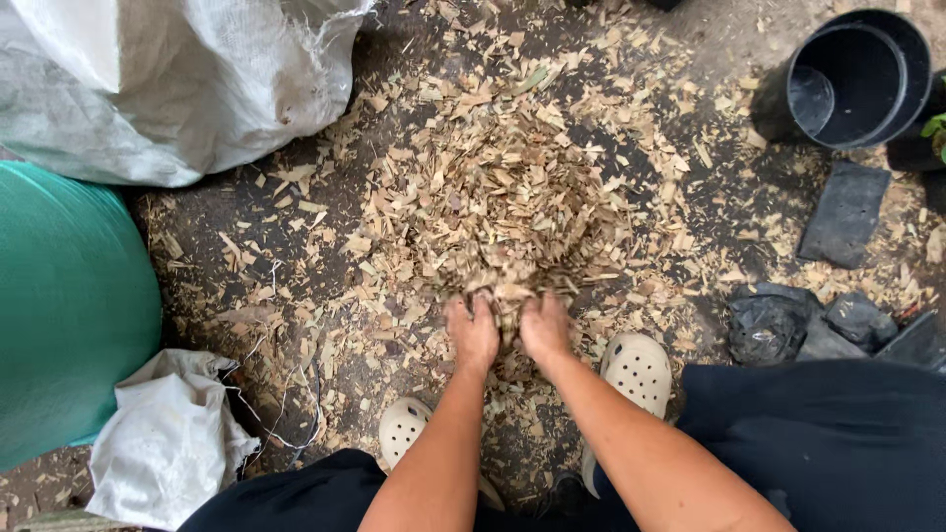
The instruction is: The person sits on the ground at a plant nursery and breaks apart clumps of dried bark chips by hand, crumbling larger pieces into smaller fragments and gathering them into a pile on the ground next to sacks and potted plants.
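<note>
Looks like the scooping step: both hands, left [473, 333] and right [543, 328], are cupped together around a clump of wood chips at the near edge of the pile [498, 192] by the clogs [639, 368], so next I'd guess 1 steady lift.

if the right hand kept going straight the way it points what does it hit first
The right hand points forward into the heap of wood chips it already touches, so it would likely plough into those chips first, with the ground underneath.
</note>
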Tool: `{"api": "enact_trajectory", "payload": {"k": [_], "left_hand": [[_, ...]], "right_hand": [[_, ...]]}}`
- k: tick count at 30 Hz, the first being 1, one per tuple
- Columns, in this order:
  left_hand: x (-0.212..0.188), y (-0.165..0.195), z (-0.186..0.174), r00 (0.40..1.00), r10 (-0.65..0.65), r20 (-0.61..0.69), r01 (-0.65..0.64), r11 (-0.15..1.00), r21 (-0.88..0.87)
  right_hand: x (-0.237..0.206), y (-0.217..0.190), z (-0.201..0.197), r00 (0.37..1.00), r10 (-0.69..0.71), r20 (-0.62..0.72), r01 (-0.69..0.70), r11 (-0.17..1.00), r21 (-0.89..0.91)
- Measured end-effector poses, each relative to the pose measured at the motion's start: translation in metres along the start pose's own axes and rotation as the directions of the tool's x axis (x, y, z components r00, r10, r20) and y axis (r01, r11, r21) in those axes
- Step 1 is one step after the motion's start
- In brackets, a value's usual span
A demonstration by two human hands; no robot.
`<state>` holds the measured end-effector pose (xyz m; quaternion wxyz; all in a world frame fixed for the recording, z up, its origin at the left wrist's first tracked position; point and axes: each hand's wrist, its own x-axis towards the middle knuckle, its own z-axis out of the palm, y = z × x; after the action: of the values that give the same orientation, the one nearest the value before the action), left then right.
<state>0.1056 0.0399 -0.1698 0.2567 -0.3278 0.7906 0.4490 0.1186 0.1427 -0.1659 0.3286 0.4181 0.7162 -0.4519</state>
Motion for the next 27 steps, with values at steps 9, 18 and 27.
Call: {"api": "enact_trajectory", "payload": {"k": [9, 18, 27], "left_hand": [[-0.016, 0.025, -0.014, 0.98, 0.177, -0.089, -0.196, 0.925, -0.326], [-0.034, 0.077, -0.044, 0.971, 0.167, 0.173, -0.06, 0.863, -0.501], [-0.037, 0.081, -0.06, 0.963, 0.198, 0.181, -0.048, 0.79, -0.611]], "right_hand": [[-0.006, -0.007, 0.009, 0.957, -0.252, -0.142, 0.278, 0.938, 0.207], [-0.038, -0.051, -0.01, 0.734, -0.658, -0.168, 0.668, 0.744, 0.006], [-0.084, -0.067, -0.031, 0.826, -0.519, 0.22, 0.389, 0.807, 0.446]]}}
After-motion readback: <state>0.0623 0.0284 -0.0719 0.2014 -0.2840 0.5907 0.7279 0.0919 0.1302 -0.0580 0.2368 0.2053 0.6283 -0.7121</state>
